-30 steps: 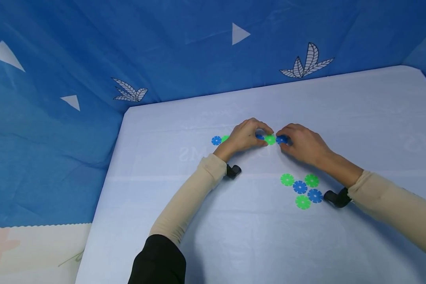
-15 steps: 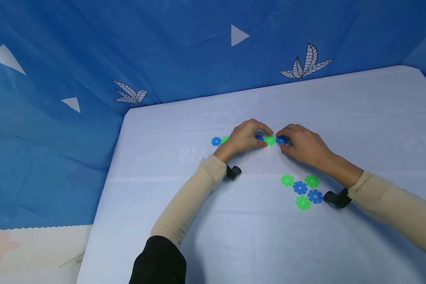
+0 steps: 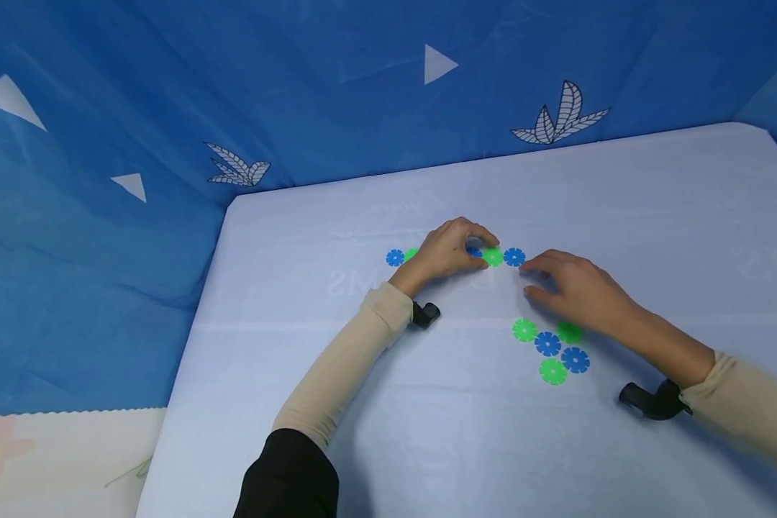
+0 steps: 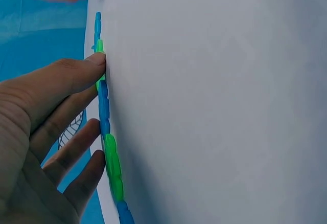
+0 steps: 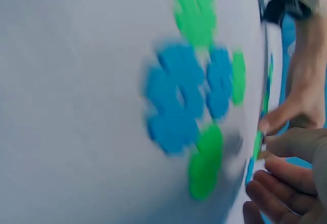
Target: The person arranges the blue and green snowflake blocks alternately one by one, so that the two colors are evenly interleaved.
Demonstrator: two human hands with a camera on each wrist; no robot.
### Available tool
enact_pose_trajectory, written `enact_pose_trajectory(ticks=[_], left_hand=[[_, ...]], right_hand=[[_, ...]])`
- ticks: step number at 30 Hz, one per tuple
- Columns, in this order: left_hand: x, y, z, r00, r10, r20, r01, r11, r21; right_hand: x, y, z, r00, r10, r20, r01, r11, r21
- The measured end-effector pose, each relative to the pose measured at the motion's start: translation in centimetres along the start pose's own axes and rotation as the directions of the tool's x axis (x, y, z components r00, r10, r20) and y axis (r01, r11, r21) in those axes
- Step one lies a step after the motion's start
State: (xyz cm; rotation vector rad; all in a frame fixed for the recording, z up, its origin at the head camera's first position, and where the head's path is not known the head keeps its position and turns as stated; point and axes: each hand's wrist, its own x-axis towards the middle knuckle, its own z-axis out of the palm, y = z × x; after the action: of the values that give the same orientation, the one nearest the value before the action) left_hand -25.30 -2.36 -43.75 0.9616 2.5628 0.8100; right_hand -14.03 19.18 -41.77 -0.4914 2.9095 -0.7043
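Note:
A row of blue and green notched plastic discs lies flat along the far part of the table. My left hand [image 3: 450,248] reaches over its middle, thumb and index finger pinching the edges of a green disc [image 3: 493,257]. Just right of that disc sits the blue end disc [image 3: 514,257]. At the row's other end, a blue disc [image 3: 395,257] shows beside a partly covered green one; my left hand hides discs between. My right hand [image 3: 583,291], fingers spread and holding nothing, hovers right of the end disc. Below it are several loose discs, including a blue one [image 5: 176,98].
The loose group nearer me includes a green disc [image 3: 553,371] and a blue disc [image 3: 575,360]. A white cloth covers the table [image 3: 362,403]. A blue printed curtain [image 3: 337,86] hangs along the back and left. Black cameras [image 3: 650,401] are strapped to both wrists.
My right hand has let go of the blue end disc and drawn back right and toward me, its fingers opening. The left hand stays on the green disc.

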Motion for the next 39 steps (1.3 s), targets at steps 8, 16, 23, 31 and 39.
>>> enact_pose_trajectory(ticks=[8,16,23,31,39], left_hand=[[0.0,0.1,0.0,1.000,0.000,0.010,0.000,1.000,0.002],[0.0,0.3,0.0,1.000,-0.012,0.016,0.012,1.000,0.005],[0.0,0.8,0.0,1.000,0.000,0.022,-0.001,0.999,0.053],[0.7,1.7,0.3,1.000,0.005,0.023,-0.007,0.996,0.088],[1.6,2.4,0.9,0.999,0.028,0.042,-0.030,0.998,0.050]], right_hand=[[-3.0,-1.4,0.8,0.995,-0.059,0.075,0.063,0.996,-0.056],[-4.2,-1.9,1.6,0.987,-0.161,0.022,0.162,0.984,-0.076],[-4.8,-2.1,2.3,0.970,-0.242,-0.035,0.232,0.955,-0.186],[-4.8,-1.8,2.7,0.950,-0.301,-0.086,0.282,0.942,-0.180],[-4.7,-1.5,2.9,0.921,-0.375,-0.110,0.353,0.919,-0.175]])
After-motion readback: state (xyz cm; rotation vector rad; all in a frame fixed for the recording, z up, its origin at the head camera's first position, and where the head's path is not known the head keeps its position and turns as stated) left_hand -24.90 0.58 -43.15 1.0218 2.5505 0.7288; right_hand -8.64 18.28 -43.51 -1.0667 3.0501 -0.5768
